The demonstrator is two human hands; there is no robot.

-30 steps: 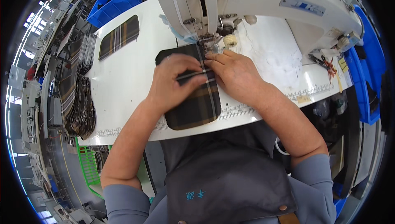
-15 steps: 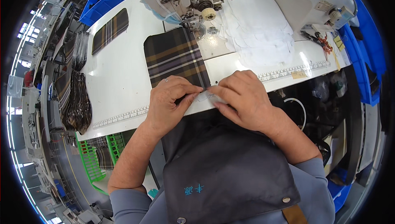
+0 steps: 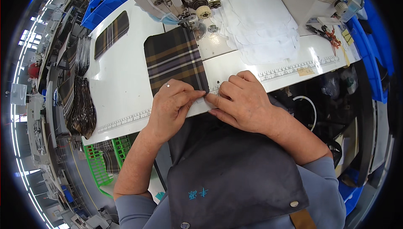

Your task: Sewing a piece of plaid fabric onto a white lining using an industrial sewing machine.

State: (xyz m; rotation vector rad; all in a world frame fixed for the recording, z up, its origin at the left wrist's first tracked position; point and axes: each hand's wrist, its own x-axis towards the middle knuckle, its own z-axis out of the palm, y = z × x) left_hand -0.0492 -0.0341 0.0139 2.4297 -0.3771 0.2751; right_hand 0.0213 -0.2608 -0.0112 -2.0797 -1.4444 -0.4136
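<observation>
A dark plaid fabric piece (image 3: pixel 176 59) with brown, white and purple stripes lies on the white table, its far edge close to the needle area of a sewing machine (image 3: pixel 191 21). At its near right corner, my left hand (image 3: pixel 170 107) pinches the cloth between thumb and index finger; a ring is on one finger. My right hand (image 3: pixel 245 103) meets it there, its index fingertip against the same corner and its other fingers curled. What lies between the right thumb and index finger is hidden. Under the hands runs a ruler strip (image 3: pixel 126 122) along the table's front edge.
White cut sheets (image 3: pixel 264 31) are layered right of the machine. Snips (image 3: pixel 317 31) lie by orange thread at the right. Another plaid piece (image 3: pixel 112 33) and hanging plaid bundles (image 3: pixel 83 103) are at the left. Blue bins (image 3: pixel 107 2) and a green basket (image 3: pixel 98 168) stand around the table.
Both hands stay together at the cloth's corner and sit slightly further left in the picture. The whitish bit that showed between them is now mostly hidden. The view has shifted a little.
</observation>
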